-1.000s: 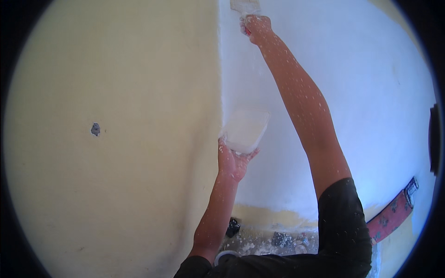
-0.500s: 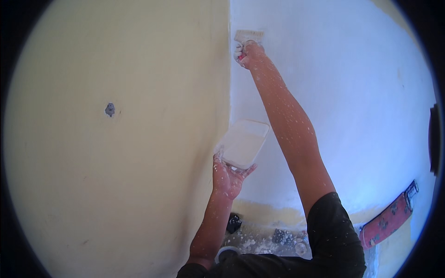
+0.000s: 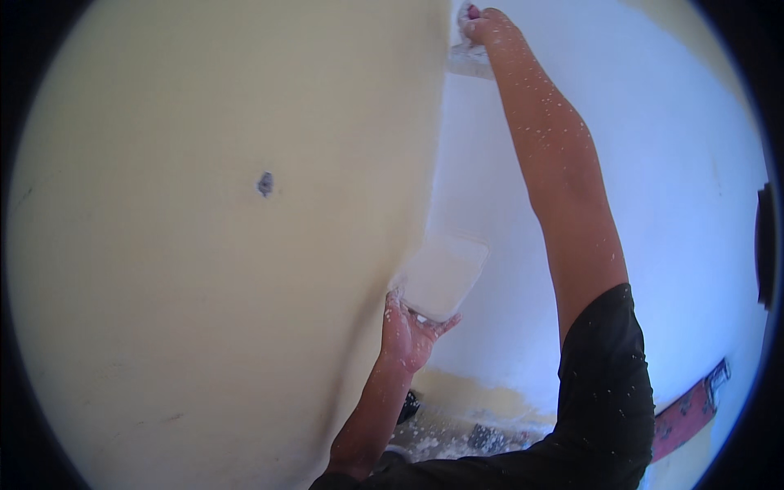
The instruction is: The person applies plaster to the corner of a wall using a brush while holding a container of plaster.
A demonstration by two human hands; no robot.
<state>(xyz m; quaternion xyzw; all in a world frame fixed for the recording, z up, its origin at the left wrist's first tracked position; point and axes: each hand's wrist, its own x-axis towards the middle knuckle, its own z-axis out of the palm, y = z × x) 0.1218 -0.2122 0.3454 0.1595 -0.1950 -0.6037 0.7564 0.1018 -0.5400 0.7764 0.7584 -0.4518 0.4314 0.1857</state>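
Note:
My right hand (image 3: 486, 28) is raised high against the white wall, close to the corner. Its fingers are closed round the reddish handle of a wide flat brush (image 3: 472, 67), whose broad whitish end points down onto the wall. Lower down, my left hand (image 3: 410, 331) supports a pale rectangular plastic tub (image 3: 445, 278) from beneath, fingers curled at its near edge. Whitish, smooth material shows inside the tub. Both hands and the right forearm are spotted with white splashes.
A cream wall (image 3: 188, 310) on the left meets the white wall (image 3: 523, 302) at a corner. The cream wall has a small hole (image 3: 265, 184). A red patterned hanging item (image 3: 684, 420) is at lower right. White-splashed floor (image 3: 445, 433) lies below.
My right hand has risen along the corner, and the brush has turned from pointing up to pointing down. The view has shifted; my left hand still holds the tub.

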